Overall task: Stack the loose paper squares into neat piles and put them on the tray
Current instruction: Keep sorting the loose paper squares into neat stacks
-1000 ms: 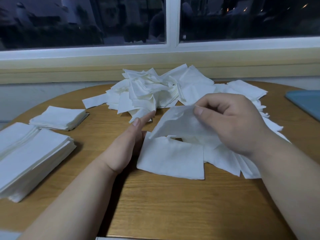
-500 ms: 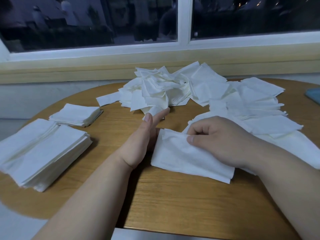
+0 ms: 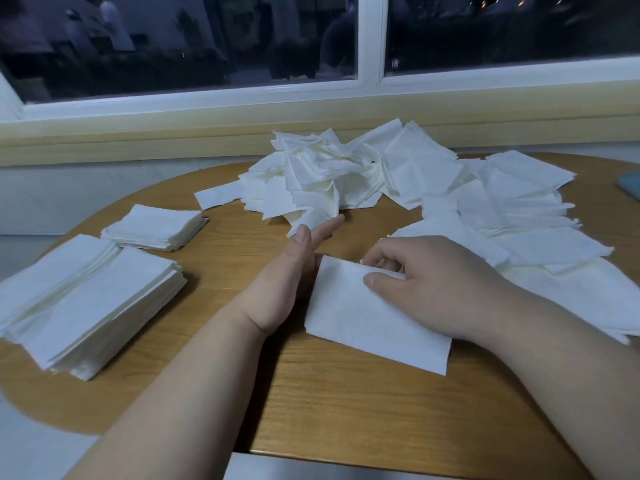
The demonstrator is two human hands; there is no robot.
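Note:
A small flat pile of white paper squares (image 3: 367, 323) lies on the round wooden table (image 3: 346, 403) in front of me. My right hand (image 3: 440, 285) rests on its far right corner, thumb and fingertips pinching the top sheet. My left hand (image 3: 294, 275) stands on edge, fingers straight, pressed against the pile's left side. Behind lies a big loose heap of paper squares (image 3: 329, 181), spreading to the right (image 3: 512, 216). Only a blue corner of the tray (image 3: 632, 185) shows at the right edge.
Neat stacks stand at the left: a large one (image 3: 93, 306), with another (image 3: 45, 271) against its left side, and a smaller one (image 3: 156, 226) behind. A window sill and wall run behind the table. A grey edge (image 3: 346, 469) lies at the near rim.
My right hand has brought the sheet it held up down onto the small pile and presses it flat. The view has shifted right, so the tray has slid to the frame's edge.

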